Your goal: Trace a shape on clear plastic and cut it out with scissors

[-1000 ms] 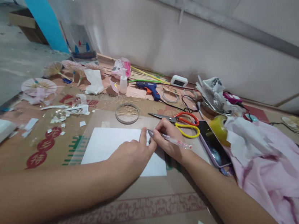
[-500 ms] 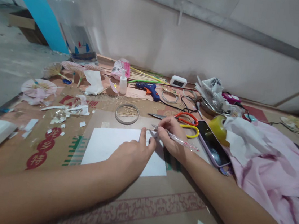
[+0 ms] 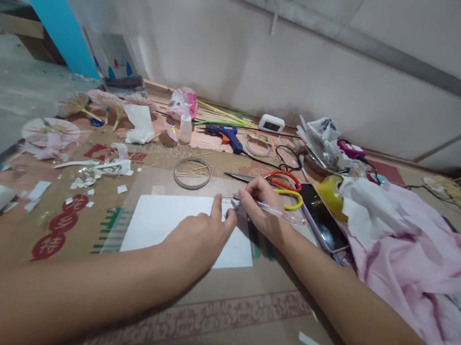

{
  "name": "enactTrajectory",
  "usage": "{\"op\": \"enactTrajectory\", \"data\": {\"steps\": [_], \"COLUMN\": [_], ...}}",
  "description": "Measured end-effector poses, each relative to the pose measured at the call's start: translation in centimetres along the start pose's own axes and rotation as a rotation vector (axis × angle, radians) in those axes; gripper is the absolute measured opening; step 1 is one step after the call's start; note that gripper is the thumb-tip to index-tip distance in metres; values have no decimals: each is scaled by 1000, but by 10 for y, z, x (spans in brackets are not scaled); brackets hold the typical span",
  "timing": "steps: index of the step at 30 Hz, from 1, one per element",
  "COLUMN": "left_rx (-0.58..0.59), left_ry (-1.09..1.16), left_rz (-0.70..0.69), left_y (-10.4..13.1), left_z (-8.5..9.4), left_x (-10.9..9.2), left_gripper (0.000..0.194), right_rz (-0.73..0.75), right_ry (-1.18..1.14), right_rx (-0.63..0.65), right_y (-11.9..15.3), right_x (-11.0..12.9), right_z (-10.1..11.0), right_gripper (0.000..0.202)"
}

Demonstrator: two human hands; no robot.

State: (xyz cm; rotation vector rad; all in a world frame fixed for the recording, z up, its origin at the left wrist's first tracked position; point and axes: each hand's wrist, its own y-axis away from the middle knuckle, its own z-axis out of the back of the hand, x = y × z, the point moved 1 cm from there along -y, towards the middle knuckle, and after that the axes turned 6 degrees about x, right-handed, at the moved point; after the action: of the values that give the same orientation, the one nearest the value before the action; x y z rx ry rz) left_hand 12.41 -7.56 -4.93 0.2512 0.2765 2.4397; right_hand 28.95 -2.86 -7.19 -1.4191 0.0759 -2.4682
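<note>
A sheet of white paper [image 3: 152, 222] lies on a clear sheet over printed cardboard. My left hand [image 3: 200, 230] rests on the paper, its index finger stretched toward the top edge and its thumb apart; its other fingers are partly hidden. My right hand [image 3: 262, 207] is closed around a clear pen [image 3: 282, 213], whose tip sits close to my left index fingertip. Small dark marks show on the paper beside the left thumb. Just beyond my right hand are scissors [image 3: 283, 180] with red and yellow handles. A round ring [image 3: 174, 179] with thin sticks inside lies beyond the paper.
To the right are a phone [image 3: 325, 220], yellow tape [image 3: 332, 193] and pink cloth [image 3: 420, 235]. A blue glue gun [image 3: 227, 134], a small bottle [image 3: 185, 128] and a white digital display [image 3: 272, 123] stand at the back. Paper scraps [image 3: 86, 180] lie left.
The whole view has shifted slightly, so things sit a little further left. Both hands keep nearly the same pose on the paper, the pen still in my right hand.
</note>
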Motion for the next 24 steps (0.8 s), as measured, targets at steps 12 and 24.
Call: {"op": "enactTrajectory", "data": {"steps": [12,24], "left_rx": [21,-19], "left_ry": [23,23], "left_rz": [-8,0], "left_y": [-1,-2], "left_z": [1,-3], "left_x": [1,0], "left_gripper": [57,55], "right_rz": [-9,-21], "right_ry": [50,87], "right_rx": [-11,-5], "right_y": [-3,-3], "right_x": [-4,-2], "right_z": [1,1], "right_gripper": [26,26]}}
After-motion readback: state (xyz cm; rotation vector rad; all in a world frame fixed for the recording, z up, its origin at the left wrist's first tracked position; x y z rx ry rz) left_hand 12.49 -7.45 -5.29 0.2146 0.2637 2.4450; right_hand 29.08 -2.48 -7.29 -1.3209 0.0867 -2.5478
